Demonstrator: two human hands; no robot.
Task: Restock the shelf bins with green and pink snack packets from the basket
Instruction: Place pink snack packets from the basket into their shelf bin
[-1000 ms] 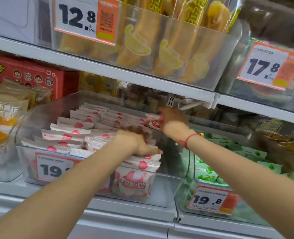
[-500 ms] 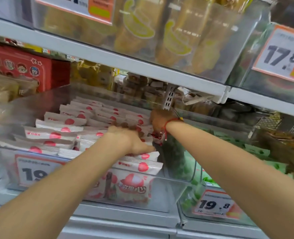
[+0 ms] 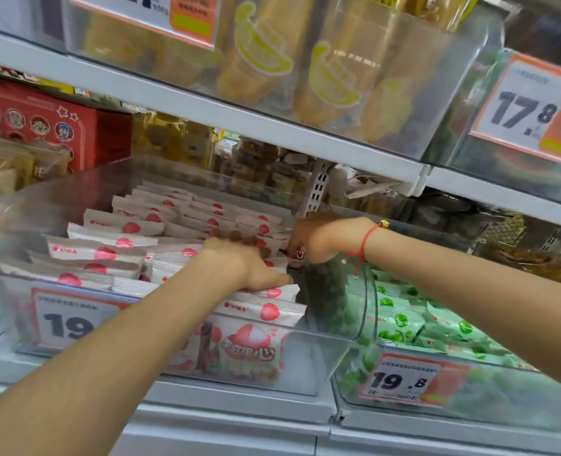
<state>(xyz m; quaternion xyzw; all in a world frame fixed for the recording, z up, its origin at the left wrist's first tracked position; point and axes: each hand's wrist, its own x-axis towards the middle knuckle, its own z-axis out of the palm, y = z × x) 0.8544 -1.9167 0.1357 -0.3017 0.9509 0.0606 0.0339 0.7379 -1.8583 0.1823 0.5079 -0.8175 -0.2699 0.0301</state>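
left hand (image 3: 249, 264) pressing flat on pink packets (image 3: 108, 251) | right hand (image 3: 318, 238) pinching one | clear bin (image 3: 321, 363), white shelf (image 3: 239, 413)

Bare forearms, a red string bracelet (image 3: 364, 242) with gold bead on the right wrist.

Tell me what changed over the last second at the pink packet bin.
The right hand came down from above the rows and now pushes its pink packet into the right rear of the clear bin, still gripping it. The left hand stayed pressed on the front packets. The green packets next door are untouched.
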